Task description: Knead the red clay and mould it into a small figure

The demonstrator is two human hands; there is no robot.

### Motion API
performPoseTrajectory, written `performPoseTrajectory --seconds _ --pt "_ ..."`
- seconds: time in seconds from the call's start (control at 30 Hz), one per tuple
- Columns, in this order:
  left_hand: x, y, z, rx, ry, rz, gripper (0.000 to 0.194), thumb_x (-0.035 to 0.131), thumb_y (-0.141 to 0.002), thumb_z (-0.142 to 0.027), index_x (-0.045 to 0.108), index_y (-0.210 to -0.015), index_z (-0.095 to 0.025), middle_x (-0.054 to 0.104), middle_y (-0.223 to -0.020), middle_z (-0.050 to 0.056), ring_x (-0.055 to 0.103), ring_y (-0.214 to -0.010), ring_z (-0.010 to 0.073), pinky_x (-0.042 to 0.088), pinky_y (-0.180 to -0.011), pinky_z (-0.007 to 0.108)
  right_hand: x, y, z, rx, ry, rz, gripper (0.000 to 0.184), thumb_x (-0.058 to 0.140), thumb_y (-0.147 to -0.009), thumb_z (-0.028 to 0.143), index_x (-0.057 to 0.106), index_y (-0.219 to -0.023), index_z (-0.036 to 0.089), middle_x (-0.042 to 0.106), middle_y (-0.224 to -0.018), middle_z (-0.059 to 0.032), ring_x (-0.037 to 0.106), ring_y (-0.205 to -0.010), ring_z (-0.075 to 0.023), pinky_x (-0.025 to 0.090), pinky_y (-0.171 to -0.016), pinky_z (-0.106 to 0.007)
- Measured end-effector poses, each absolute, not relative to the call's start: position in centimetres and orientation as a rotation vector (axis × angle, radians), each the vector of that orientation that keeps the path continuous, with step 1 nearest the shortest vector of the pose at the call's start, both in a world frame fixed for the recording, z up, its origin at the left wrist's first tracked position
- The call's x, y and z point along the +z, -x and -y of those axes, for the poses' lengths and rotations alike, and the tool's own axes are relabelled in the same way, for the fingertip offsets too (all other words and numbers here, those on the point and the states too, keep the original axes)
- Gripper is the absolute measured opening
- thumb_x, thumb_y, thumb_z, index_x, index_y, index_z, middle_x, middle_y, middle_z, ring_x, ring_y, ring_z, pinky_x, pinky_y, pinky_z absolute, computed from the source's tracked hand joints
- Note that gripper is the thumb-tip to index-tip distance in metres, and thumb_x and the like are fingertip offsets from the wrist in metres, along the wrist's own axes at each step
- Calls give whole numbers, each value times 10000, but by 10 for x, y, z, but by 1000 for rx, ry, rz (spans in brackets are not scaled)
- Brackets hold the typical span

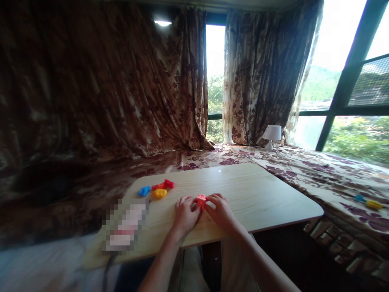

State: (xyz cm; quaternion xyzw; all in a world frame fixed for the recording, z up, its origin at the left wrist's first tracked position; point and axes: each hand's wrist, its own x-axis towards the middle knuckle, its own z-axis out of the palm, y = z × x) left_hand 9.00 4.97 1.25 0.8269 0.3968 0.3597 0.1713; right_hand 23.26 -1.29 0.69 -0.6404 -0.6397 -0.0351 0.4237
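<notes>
A small pinkish-red soft lump, perhaps modelling clay, is held just above the near part of the pale wooden table. My left hand pinches it from the left between thumb and fingers. From the other side, my right hand grips it the same way. Farther left on the tabletop lie similar lumps: a blue one, a yellow one, an orange-red one and a darker red one. The last two touch or overlap.
A pixelated object with a dark cable lies at the table's left. Floral cloth covers the surface beyond, holding a white lamp and, at far right, blue and yellow pieces. Patterned curtains hang behind.
</notes>
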Motion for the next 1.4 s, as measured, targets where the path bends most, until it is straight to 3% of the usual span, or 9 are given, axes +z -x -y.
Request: performPoseTrajectory --seconds 0.23,0.47,0.77,0.9,1.1,1.2,1.4 --pt "7 -91 -56 1128 -2299 -1109 203 632 -725 -279 705 -909 -231 681 -997 67 535 -1062 257 371 -968 454 7 -234 13 -113 1543 1597 156 613 -798 187 689 -925 235 692 -938 -35 556 -931 -227 412 -828 -353" --pt "9 -91 -55 1259 -2258 -967 395 600 -757 -249 603 -1152 -230 672 -1040 58 533 -1067 232 352 -1003 443 7 -235 10 -91 1409 1521 345 594 -797 144 602 -1131 229 676 -967 -45 546 -950 -219 431 -854 -361" --pt "14 -102 -55 1255 -2214 -978 243 589 -758 -228 672 -985 -218 688 -964 54 582 -934 220 406 -932 421 11 -235 3 -85 1342 1538 211 559 -829 135 671 -973 240 677 -890 -34 552 -877 -205 464 -802 -338" --pt "16 -107 -56 1238 -2152 -964 257 584 -762 -258 671 -999 -211 690 -920 54 589 -905 216 432 -905 399 11 -234 2 -179 1322 1478 274 594 -805 134 633 -1059 230 650 -990 -51 529 -950 -218 449 -848 -360" --pt "14 -112 -61 1249 -2040 -842 249 610 -731 -231 690 -965 -205 686 -953 62 585 -955 213 432 -920 375 15 -234 0 -253 1303 1459 127 585 -821 151 668 -877 229 632 -861 -34 527 -858 -201 451 -780 -332" --pt "13 -113 -60 1199 -1911 -758 283 613 -737 -237 679 -1007 -185 679 -1027 80 598 -972 202 440 -918 347 16 -235 0 -267 1301 1463 120 582 -825 156 668 -867 229 634 -848 -31 525 -847 -199 444 -774 -330" --pt "16 -105 -51 1201 -1937 -765 270 586 -773 -305 688 -989 -179 681 -962 76 607 -933 204 463 -886 340 17 -232 5 -264 1335 1478 117 568 -830 172 667 -838 235 635 -843 -34 531 -848 -203 435 -789 -341"
